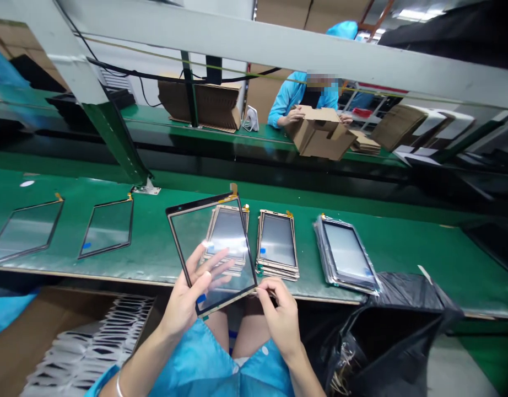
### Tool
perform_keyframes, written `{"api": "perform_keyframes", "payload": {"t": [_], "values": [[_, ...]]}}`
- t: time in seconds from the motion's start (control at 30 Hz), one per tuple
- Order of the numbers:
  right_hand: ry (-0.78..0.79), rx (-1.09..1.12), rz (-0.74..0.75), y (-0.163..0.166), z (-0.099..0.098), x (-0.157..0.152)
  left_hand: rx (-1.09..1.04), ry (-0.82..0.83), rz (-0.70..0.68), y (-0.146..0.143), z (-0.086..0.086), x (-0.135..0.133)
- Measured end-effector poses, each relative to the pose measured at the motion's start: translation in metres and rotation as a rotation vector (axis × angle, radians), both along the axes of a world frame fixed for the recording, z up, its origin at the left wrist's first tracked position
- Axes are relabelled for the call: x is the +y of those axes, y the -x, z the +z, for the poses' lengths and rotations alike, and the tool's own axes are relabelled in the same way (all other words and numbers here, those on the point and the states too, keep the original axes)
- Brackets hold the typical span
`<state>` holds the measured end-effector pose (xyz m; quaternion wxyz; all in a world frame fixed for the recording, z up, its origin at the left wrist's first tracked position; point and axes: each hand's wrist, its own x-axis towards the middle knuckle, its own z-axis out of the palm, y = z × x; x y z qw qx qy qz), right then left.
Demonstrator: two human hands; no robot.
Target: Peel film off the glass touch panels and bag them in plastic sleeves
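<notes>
A dark-framed glass panel (196,231) is held up at the centre of the frame, tilted, with an orange tab at its top edge and a small blue sticker near its lower left corner. The left hand (183,300) grips it by the lower left edge, thumb on the near face and fingers spread behind, showing through the glass. The right hand (281,311) pinches the lower right corner between thumb and forefinger, the other fingers curled in. Behind the panel, partly seen through it, a stack of screens (246,217) rests on the green table (415,248); just to its right stands a second stack (277,237), and further right a pile of film-wrapped screens (347,251) lies near the table's front edge. At the left of the frame, two more framed panels, one at the far left (28,229) and one nearer the centre (109,226), lie flat and apart. A black plastic bag (415,292) hangs open at lower right, while white dividers (88,342) fill a box at lower left. In the upper right, a co-worker in blue (293,94) holds a cardboard box (326,138) with both hands.
</notes>
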<state>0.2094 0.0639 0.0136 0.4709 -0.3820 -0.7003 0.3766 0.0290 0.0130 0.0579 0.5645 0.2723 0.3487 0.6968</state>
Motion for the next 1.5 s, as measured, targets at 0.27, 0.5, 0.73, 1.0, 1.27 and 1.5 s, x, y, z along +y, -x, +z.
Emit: {"api": "perform_keyframes", "payload": {"t": [0.27,0.5,0.73,1.0,1.27,1.5], "values": [[-0.009,0.008,0.345,-0.036,0.02,-0.044,0.038,0.015,0.3,0.004,0.004,0.02],[-0.042,-0.001,-0.037,-0.035,0.02,-0.006,0.048,0.025,0.22,-0.008,0.004,0.015],[-0.081,0.086,-0.033,-0.003,0.025,0.007,0.084,-0.008,0.256,-0.022,0.016,-0.007],[-0.162,0.097,-0.04,-0.014,0.032,0.001,0.139,0.001,0.268,-0.026,0.015,-0.017],[-0.168,0.092,-0.026,-0.011,0.037,-0.001,0.209,-0.041,0.375,-0.041,0.031,-0.027],[-0.197,0.117,-0.05,0.001,0.032,0.0,0.32,-0.149,0.47,-0.052,0.013,-0.036]]}}
